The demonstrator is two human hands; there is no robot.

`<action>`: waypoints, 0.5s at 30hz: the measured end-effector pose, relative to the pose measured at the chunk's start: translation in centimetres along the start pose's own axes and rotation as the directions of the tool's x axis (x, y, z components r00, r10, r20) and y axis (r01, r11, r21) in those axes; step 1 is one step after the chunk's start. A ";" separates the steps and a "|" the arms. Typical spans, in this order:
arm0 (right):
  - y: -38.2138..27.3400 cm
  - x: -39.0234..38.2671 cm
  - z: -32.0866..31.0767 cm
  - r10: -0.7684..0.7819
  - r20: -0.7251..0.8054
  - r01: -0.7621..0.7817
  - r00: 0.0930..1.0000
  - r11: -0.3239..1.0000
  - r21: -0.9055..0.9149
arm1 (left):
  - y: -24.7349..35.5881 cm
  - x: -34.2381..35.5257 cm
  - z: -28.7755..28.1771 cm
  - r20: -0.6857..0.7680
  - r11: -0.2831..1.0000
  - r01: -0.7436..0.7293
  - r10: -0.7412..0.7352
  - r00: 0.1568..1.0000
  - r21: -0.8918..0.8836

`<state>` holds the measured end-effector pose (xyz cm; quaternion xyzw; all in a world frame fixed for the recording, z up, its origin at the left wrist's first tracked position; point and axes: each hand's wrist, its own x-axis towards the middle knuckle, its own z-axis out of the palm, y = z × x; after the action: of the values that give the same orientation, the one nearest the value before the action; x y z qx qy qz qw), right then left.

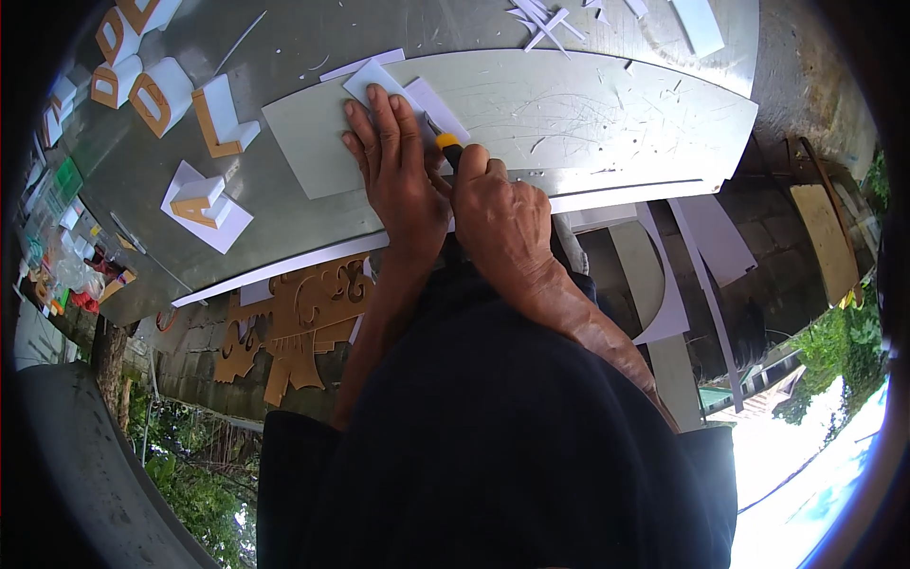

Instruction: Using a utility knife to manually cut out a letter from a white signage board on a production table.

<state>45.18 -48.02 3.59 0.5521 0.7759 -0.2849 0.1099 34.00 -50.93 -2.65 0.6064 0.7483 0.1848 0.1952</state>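
Observation:
My left hand (398, 171) lies flat with its fingers stretched out, pressing down a white foam board piece (364, 83). My right hand (502, 204) is wrapped round the yellow and black handle of a utility knife (448, 144). The knife's blade points away from me and meets the board just right of my left fingertips. A second pale strip (438, 109) lies beside that blade. Under both hands is a scratched grey cutting sheet (313, 142). How far the blade has gone into the board is hard to see.
Block letters with orange-brown faces (216, 123) stand at the far left of the metal table (313, 28). One more letter (199, 201) rests on a white offcut. Thin white scraps (545, 21) lie at the back. Brown cut-out panels (308, 318) and white offcuts (716, 237) are below the table edge.

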 end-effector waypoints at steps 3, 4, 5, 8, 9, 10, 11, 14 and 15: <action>0.0 0.2 -0.4 0.001 0.024 -0.001 1.000 1.000 0.016 | -0.1 0.0 0.1 0.010 1.000 -0.001 0.001 1.000 0.011; -0.1 0.2 -0.4 0.004 0.022 -0.004 1.000 1.000 0.019 | -0.1 0.0 0.1 0.019 1.000 0.001 -0.002 1.000 0.017; -0.1 0.2 -0.5 0.007 0.025 -0.007 1.000 1.000 0.012 | 0.0 0.0 0.1 0.020 1.000 0.000 -0.001 1.000 0.018; -0.3 0.1 -0.7 0.012 0.032 -0.012 0.999 1.000 -0.005 | 0.1 0.2 -0.1 0.000 1.000 0.003 -0.003 1.000 -0.001; -0.4 0.1 -0.8 0.014 0.037 -0.013 0.999 1.000 -0.016 | 0.1 0.1 -0.1 0.006 1.000 0.000 0.000 1.000 0.006; -0.5 0.1 -0.8 0.013 0.035 -0.013 0.999 1.000 -0.016 | 0.1 0.1 -0.2 0.012 1.000 -0.003 0.002 1.000 0.013; -0.5 0.1 -0.8 0.018 0.037 -0.017 0.999 1.000 -0.006 | 0.2 0.1 -0.2 0.009 1.000 -0.002 0.002 1.000 0.012; -0.4 -0.1 -0.9 0.019 0.040 -0.019 0.999 1.000 -0.001 | 0.2 0.1 -0.1 0.010 1.000 0.008 -0.008 1.000 0.004; -0.4 -0.1 -1.0 0.016 0.042 -0.016 0.999 1.000 -0.003 | 0.2 0.1 -0.1 0.008 1.000 0.009 -0.009 1.000 0.009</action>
<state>44.98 -47.67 4.61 0.5518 0.7695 -0.2945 0.1294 34.08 -50.83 -2.49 0.6046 0.7511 0.1781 0.1962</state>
